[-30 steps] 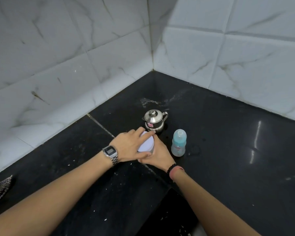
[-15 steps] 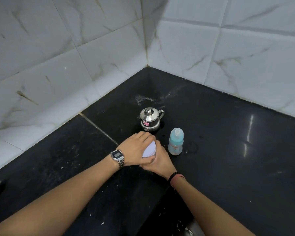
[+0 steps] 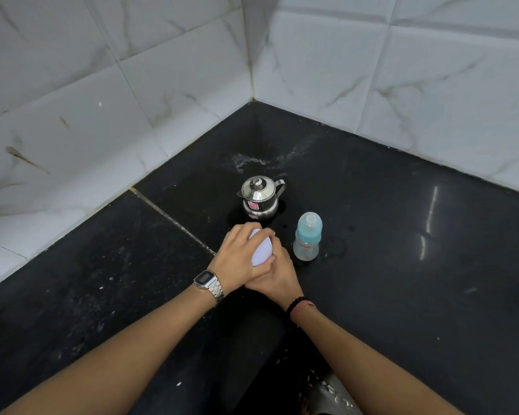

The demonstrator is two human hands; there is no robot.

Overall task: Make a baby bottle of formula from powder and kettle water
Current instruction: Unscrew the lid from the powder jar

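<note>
Both hands meet on a round container with a white lid (image 3: pixel 262 251), probably the formula powder tin. My left hand (image 3: pixel 240 256) covers the lid from above, fingers curled over its rim. My right hand (image 3: pixel 277 272) wraps the container's body from below and the right; the body is hidden. Just right of the hands stands a clear baby bottle (image 3: pixel 307 237) with a blue cap, upright on the counter. Behind the hands sits a small steel kettle (image 3: pixel 259 196) with its lid on and a red sticker.
The black stone counter (image 3: pixel 402 265) runs into a corner of white marbled wall tiles (image 3: pixel 132 100). A wet smear lies behind the kettle, and a water ring beside the bottle. White specks dot the counter near the front edge.
My hands have stayed on the lidded container; the left hand has turned a little over the lid. The camera has shifted, so everything sits lower in view.
</note>
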